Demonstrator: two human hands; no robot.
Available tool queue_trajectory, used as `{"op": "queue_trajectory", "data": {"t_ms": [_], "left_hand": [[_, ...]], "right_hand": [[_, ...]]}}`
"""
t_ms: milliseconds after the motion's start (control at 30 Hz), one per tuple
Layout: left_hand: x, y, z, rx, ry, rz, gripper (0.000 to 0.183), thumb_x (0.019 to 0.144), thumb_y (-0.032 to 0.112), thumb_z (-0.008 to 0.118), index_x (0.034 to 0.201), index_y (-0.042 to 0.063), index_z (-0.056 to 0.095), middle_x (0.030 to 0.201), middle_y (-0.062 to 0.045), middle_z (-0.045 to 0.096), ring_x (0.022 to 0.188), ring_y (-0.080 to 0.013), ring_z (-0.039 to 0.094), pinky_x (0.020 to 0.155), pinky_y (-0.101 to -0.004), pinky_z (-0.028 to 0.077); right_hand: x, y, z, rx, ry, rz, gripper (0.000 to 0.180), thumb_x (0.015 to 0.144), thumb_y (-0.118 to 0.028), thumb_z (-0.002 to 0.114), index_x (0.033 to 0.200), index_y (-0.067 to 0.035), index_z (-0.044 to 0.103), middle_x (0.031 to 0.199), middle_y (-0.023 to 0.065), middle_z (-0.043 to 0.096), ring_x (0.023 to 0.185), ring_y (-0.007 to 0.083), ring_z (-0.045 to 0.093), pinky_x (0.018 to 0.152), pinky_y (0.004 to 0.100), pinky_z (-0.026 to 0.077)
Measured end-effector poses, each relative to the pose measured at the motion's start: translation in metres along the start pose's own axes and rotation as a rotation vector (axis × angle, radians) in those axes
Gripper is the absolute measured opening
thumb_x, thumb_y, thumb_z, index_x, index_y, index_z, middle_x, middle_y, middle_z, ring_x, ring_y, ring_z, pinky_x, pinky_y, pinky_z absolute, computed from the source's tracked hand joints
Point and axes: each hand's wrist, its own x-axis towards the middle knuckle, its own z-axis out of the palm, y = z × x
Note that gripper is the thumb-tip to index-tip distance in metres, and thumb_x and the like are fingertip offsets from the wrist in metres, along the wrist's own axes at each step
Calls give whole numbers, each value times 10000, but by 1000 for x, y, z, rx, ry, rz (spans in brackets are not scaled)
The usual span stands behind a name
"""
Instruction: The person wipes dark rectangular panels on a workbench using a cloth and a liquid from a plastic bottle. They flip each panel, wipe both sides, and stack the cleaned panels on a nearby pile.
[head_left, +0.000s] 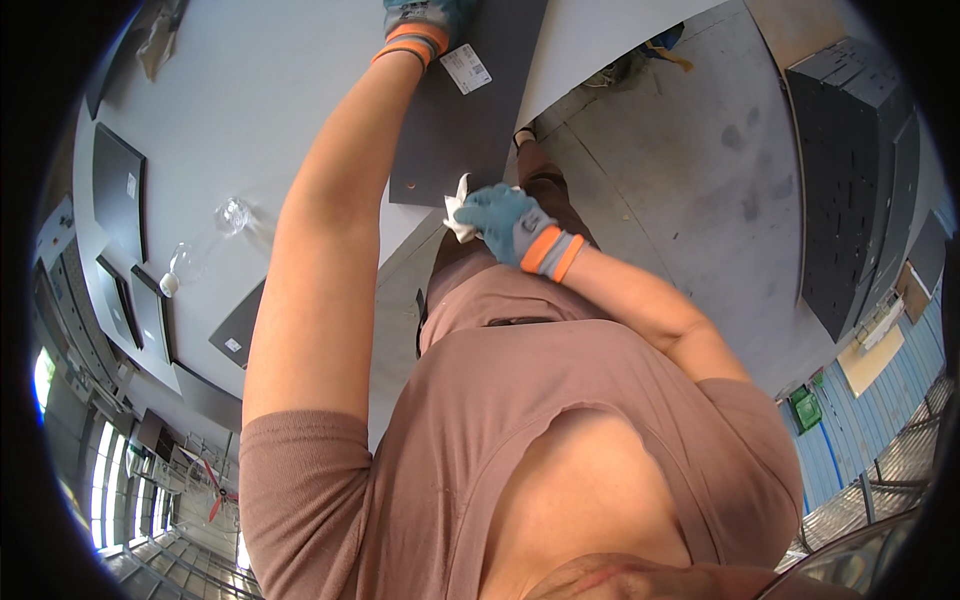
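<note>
My left hand (424, 16), in a blue-grey work glove with an orange-striped cuff, is at the top edge of the view over a dark grey panel (465, 124). Its fingers are cut off, so their grip is hidden. The panel lies on a pale work table (322, 45), bears a white printed label (466, 68), and has a small round hole near its close end. My right hand (504, 223), gloved alike, is closed around a crumpled white cloth (457, 208). It is just off the panel's close end, in front of my thighs.
A clear bottle with a white cap (169, 284) lies on the table to the left. Several dark panels (118, 191) rest around it, some labelled. At right stands a stack of dark panels (840, 180). A green container (807, 410) hangs by the blue wall (892, 390).
</note>
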Motion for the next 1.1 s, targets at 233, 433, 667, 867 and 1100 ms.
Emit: {"op": "queue_trajectory", "data": {"t_ms": [233,433,667,867,1100], "left_hand": [[-1,-26,21,-33,-60,13,556,1019,451,457,1508,187,477,1622,-111,375,1501,-356,319,1242,-503,198],[19,-3,-15,-18,-432,-18,661,1016,509,386,1602,214,316,1697,-113,206,1561,-364,170,1266,-487,110],[6,-20,-13,-22,-369,-25,773,976,606,450,1613,195,298,1698,-126,194,1563,-371,158,1268,-491,102],[19,18,-64,-10,-539,-59,1189,719,848,620,1632,185,247,1712,-125,139,1569,-397,102,1268,-496,96],[19,15,-63,-5,-543,-75,1195,708,843,635,1636,203,237,1715,-121,134,1570,-399,94,1267,-508,89]], "right_hand": [[130,21,-80,-183,536,-33,375,766,-25,686,1121,-136,740,1060,42,730,879,288,676,793,366,553],[150,35,32,-282,338,10,241,920,-207,611,1134,-221,722,1115,24,700,943,242,668,865,427,549],[47,10,39,-77,-84,-289,242,862,-177,639,1089,-194,722,1032,38,672,1040,269,655,929,444,527],[66,8,34,-100,-207,-360,145,843,-195,658,957,-162,742,1062,45,693,998,260,662,875,415,537],[89,-11,54,-112,-201,-394,147,849,-183,671,986,-154,716,1123,72,677,1071,306,648,947,427,513]]}}
